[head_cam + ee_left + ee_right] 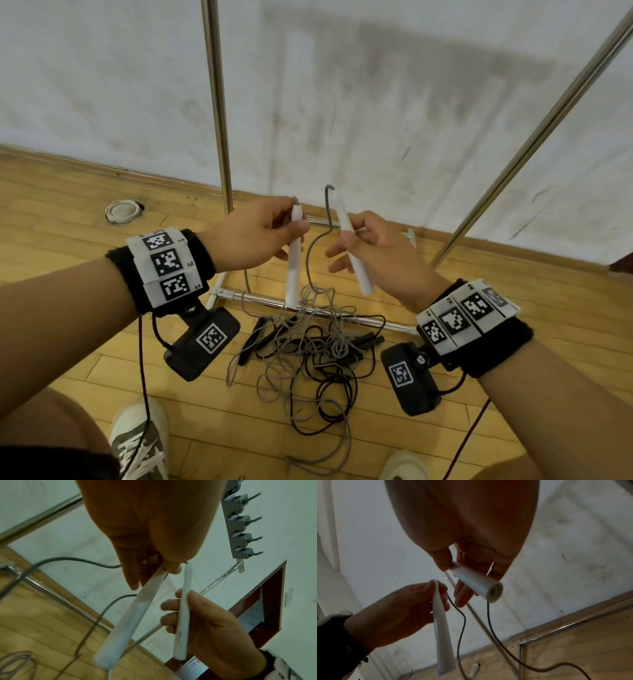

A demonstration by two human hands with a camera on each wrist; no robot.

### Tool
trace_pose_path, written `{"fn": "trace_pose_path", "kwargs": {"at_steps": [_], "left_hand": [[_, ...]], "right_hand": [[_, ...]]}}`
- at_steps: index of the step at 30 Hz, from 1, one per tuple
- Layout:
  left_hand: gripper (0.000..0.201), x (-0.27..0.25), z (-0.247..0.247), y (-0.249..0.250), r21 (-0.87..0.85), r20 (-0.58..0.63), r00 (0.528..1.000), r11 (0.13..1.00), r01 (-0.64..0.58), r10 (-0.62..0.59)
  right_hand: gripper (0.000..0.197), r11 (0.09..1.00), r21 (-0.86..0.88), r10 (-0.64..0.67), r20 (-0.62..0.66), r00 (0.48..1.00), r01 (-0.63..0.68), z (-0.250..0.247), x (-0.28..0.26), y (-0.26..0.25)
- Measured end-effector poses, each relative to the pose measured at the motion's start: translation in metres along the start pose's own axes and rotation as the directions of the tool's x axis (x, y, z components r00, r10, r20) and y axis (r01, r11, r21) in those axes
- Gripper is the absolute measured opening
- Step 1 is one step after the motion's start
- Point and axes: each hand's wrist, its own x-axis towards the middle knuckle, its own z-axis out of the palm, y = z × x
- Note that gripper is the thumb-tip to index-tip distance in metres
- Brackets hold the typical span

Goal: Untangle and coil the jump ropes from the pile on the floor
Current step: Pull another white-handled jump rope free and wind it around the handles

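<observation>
Left hand (255, 231): pinches a white handle (294, 263) near its top; handle hangs downward.
Right hand (378, 251): fingers curled round the other white handle (352, 245), tilted.
Grey cord (313, 251): drops between both hands.
Rope pile (308, 353): tangled on the floor, below the hands.

Both forearms were raised, wrists banded; the left hand (255, 233) and right hand (380, 253) each pinched a white handle, nearly touching.
</observation>
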Motion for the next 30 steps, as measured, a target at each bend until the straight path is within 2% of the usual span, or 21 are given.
{"fn": "trace_pose_path", "kwargs": {"at_steps": [4,10,15,21,26,28,30], "left_hand": [[0.014,-0.002,-0.001,0.012,-0.005,-0.028,0.999,0.999,-0.044,0.044],[0.019,-0.004,0.004,0.019,-0.075,-0.032,0.999,0.997,-0.028,0.026],[0.015,-0.005,0.002,0.02,-0.019,-0.015,1.0,1.0,-0.022,0.022],[0.003,-0.008,0.007,0.021,0.116,-0.036,0.998,0.992,-0.055,0.06],[0.016,-0.005,0.008,0.023,0.097,-0.072,0.995,0.993,-0.06,0.067],[0.019,-0.003,0.008,0.024,0.061,-0.115,0.991,0.996,-0.057,0.064],[0.021,-0.002,0.007,0.025,0.074,-0.1,0.992,0.995,-0.064,0.071]], "right_hand": [[0.02,1.0,0.018,-0.017,0.072,0.997,0.015,0.016,-0.003,0.001],[0.024,0.999,-0.005,-0.047,0.091,0.995,0.048,0.028,-0.004,-0.002],[0.024,0.998,0.016,-0.059,0.116,0.991,0.058,0.029,-0.004,-0.003],[0.016,0.995,-0.037,-0.088,0.101,0.991,0.093,0.029,-0.003,0.0],[0.014,0.995,-0.025,-0.093,0.074,0.993,0.095,0.025,-0.003,0.0],[0.014,0.994,0.001,-0.108,0.04,0.993,0.108,0.023,-0.001,-0.004],[0.013,0.991,0.038,-0.127,-0.006,0.992,0.127,0.019,0.001,-0.009]]}}
